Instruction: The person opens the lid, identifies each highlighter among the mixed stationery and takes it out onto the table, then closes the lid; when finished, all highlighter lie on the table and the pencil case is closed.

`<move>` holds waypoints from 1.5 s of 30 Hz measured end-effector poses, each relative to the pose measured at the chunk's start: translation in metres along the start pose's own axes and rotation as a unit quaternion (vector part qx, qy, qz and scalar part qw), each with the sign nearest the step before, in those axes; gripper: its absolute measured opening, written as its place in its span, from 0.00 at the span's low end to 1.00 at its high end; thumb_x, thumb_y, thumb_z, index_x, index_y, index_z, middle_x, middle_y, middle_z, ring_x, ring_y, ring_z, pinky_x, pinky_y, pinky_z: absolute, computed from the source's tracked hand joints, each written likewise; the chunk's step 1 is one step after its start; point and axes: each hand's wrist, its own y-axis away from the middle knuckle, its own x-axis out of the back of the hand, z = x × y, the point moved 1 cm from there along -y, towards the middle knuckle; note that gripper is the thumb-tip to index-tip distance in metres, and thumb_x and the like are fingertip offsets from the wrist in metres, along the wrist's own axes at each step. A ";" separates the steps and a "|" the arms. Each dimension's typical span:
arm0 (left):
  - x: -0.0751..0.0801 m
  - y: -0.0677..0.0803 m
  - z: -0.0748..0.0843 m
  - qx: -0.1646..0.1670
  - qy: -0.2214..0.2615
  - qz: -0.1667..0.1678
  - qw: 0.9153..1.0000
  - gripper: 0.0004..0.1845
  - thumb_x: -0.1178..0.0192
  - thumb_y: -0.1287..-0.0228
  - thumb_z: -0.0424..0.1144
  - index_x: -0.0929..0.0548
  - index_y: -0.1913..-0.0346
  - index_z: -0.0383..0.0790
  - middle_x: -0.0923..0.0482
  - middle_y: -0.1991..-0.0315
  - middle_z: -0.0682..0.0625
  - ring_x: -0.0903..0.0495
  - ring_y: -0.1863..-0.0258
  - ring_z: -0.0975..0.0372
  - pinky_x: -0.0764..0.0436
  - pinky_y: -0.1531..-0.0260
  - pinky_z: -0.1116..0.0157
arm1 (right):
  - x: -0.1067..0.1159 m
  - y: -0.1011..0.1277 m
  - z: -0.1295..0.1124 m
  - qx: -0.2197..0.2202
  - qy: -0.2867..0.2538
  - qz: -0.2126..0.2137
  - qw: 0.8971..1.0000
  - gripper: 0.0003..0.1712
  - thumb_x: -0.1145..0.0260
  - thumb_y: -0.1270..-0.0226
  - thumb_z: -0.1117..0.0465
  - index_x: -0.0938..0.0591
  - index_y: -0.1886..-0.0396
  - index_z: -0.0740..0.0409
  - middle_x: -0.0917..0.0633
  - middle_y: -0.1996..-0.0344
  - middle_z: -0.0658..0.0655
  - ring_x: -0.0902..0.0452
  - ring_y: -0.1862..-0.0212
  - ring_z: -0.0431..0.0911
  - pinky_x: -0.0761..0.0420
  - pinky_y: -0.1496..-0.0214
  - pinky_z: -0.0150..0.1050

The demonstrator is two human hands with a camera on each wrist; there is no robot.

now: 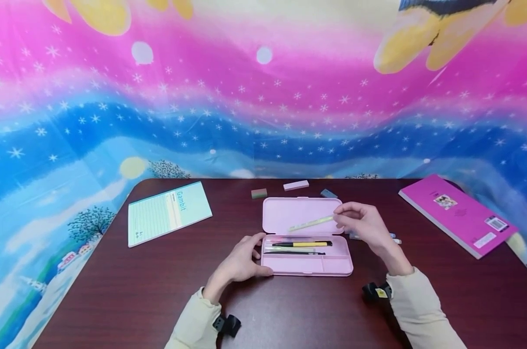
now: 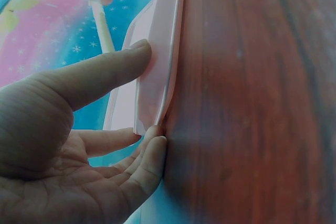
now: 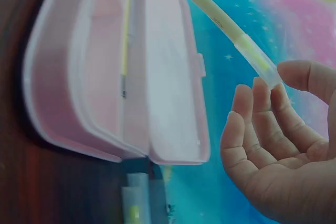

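Note:
An open pink pencil case point(image 1: 289, 264) lies on the table with its lid point(image 1: 285, 213) folded back. Inside its long compartment are several pens, among them a yellow-and-black pen point(image 1: 307, 244) and a thin black one point(image 1: 289, 253). My left hand point(image 1: 241, 259) holds the case's left end between thumb and fingers, seen close up in the left wrist view. Above the lid, my right hand point(image 1: 364, 223) pinches a pale yellow highlighter point(image 3: 220, 19) by its translucent capped end. The highlighter slants, its other end pointing left and down in the head view.
Behind the case lie a brown-and-green eraser point(image 1: 259, 193), a pinkish block point(image 1: 296, 185) and a blue-grey eraser point(image 1: 328, 193). More pens point(image 3: 136, 198) lie right of the case, partly hidden by my right hand. A notebook point(image 1: 169, 213) sits left, a magenta book point(image 1: 457, 213) right.

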 end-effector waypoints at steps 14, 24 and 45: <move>0.000 0.000 -0.002 0.000 0.000 0.002 1.000 0.46 0.22 0.58 0.39 0.34 0.34 0.31 0.30 0.50 0.42 0.26 0.63 0.61 0.27 0.60 0.62 | 0.028 0.005 -0.002 0.048 -0.027 0.076 0.996 0.11 0.35 0.34 0.63 0.20 0.58 0.68 0.14 0.71 0.43 0.17 0.68 0.41 0.21 0.65 0.30; 0.001 0.000 -0.002 0.005 -0.001 0.001 1.000 0.46 0.22 0.58 0.39 0.33 0.35 0.33 0.30 0.51 0.42 0.25 0.62 0.60 0.26 0.59 0.61 | 0.062 0.019 0.013 0.044 -0.051 0.080 0.995 0.06 0.35 0.34 0.64 0.18 0.59 0.61 0.14 0.70 0.45 0.17 0.67 0.40 0.20 0.65 0.29; 0.001 0.000 0.000 0.001 0.003 -0.003 1.000 0.45 0.23 0.58 0.39 0.33 0.35 0.32 0.30 0.51 0.42 0.25 0.61 0.59 0.26 0.59 0.61 | 0.112 0.057 0.052 -0.001 0.004 0.036 0.999 0.07 0.39 0.31 0.67 0.18 0.56 0.62 0.14 0.65 0.45 0.16 0.64 0.39 0.20 0.61 0.29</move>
